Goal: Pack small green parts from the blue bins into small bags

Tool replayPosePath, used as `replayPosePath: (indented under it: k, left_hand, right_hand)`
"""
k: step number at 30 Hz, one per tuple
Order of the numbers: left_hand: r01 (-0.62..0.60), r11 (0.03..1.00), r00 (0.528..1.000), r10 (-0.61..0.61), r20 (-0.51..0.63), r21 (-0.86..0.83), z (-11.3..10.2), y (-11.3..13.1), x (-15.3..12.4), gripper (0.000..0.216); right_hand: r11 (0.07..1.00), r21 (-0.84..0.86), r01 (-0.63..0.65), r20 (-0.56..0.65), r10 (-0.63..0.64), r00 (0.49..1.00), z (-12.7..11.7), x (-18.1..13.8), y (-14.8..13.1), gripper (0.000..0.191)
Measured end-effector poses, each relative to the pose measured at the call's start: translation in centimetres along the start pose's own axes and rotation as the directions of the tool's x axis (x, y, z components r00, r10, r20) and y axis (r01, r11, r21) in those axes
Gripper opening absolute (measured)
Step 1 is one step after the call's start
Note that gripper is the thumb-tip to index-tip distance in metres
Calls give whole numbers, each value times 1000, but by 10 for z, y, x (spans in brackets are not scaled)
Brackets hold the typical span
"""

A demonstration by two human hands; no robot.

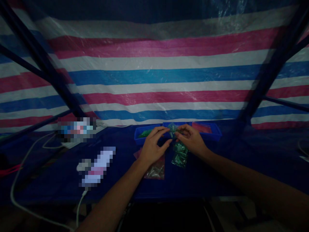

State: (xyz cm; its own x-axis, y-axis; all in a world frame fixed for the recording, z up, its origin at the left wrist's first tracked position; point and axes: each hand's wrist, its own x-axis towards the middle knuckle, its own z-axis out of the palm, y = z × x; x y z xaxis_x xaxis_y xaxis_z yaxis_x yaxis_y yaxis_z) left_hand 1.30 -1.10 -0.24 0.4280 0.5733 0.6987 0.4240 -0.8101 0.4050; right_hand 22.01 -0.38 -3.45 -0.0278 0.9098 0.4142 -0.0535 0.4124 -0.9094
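My left hand [154, 145] and my right hand [190, 138] meet over a dark blue table [217, 167], fingers pinched together on a small clear plastic bag with green contents [173, 130]. Below my right hand a larger clear bag of green pieces [180, 156] lies on the table. A clear bag with pinkish contents [155, 170] lies under my left wrist. Just behind my hands stand three shallow blue trays: the left tray [142, 133] holds green pieces, the middle one [170, 124] is mostly hidden, the right tray [207, 129] holds pink pieces.
A striped pink, white and blue tarpaulin [154, 80] hangs behind the table, with dark poles [48, 71] crossing at both sides. White cables [16, 183] run over the left of the table past two blurred objects [96, 167].
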Motion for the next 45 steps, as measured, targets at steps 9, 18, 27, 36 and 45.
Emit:
replayPosePath:
  k: [9,18,27,36,45]
  left_hand:
    - [91,996,996,-91,0,-10,1,-7,-1,28]
    - [190,957,978,-203,-39,-218,2,-5,-2,34]
    - [106,988,990,-115,-81,-111,-1,-3,0,30]
    - [14,998,999,-12,37,-58,-1,2,0,44]
    - [109,993,989,-114,-91,-54,-4,-3,2,18]
  right_hand:
    - [998,-11,54,180,-51,982,5,-8,-11,29]
    - [987,-143,80,16,-78,997,1,-4,-11,43]
    - [1000,14,-13,32,12,999,0,2,2,31]
    - [998,59,-5,74,0,997,6,-4,-4,35]
    - [998,-34,57,36,-56,998,4,-6,-9,31]
